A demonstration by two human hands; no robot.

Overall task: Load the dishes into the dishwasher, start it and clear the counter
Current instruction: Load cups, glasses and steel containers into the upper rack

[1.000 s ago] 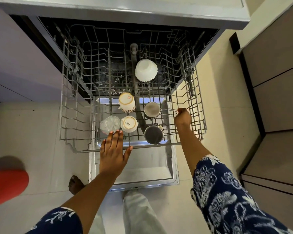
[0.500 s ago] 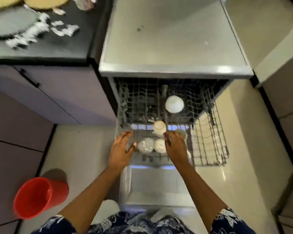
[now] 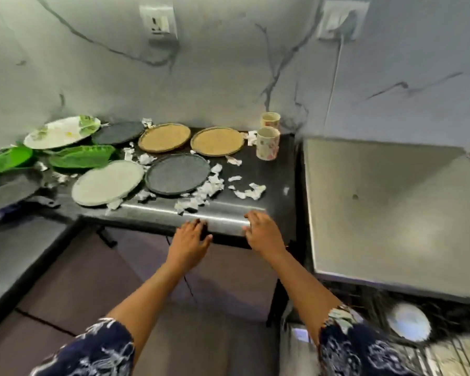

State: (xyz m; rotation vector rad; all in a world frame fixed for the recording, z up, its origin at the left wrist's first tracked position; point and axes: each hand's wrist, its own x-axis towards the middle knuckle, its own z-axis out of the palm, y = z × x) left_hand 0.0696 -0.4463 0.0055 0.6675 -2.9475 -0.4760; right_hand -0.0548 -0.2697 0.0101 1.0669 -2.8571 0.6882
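A dark plate [image 3: 177, 175] lay flat on the black counter [image 3: 272, 169], middle left of the frame. A cup [image 3: 267, 143] stood upright, mouth up. The left hand [image 3: 189, 240] and right hand [image 3: 263, 233] were spread open at the counter's front edge, holding nothing.

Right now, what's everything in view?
Counter: one, black, centre.
Tan plates: two, counter's back.
Dark grey plates: two, middle and back.
Pale grey plate: one, front left.
White floral plate: one, back left.
Green dishes: two, far left.
Pan: one, dark, left edge.
Cups: two, floral, back right.
Paper scraps: many, white, among plates.
Dishwasher: one, grey top, right.
Bowl: one, white, rack, bottom right.
Sockets: two, white, wall.
Left hand, right hand: open, counter's front edge.
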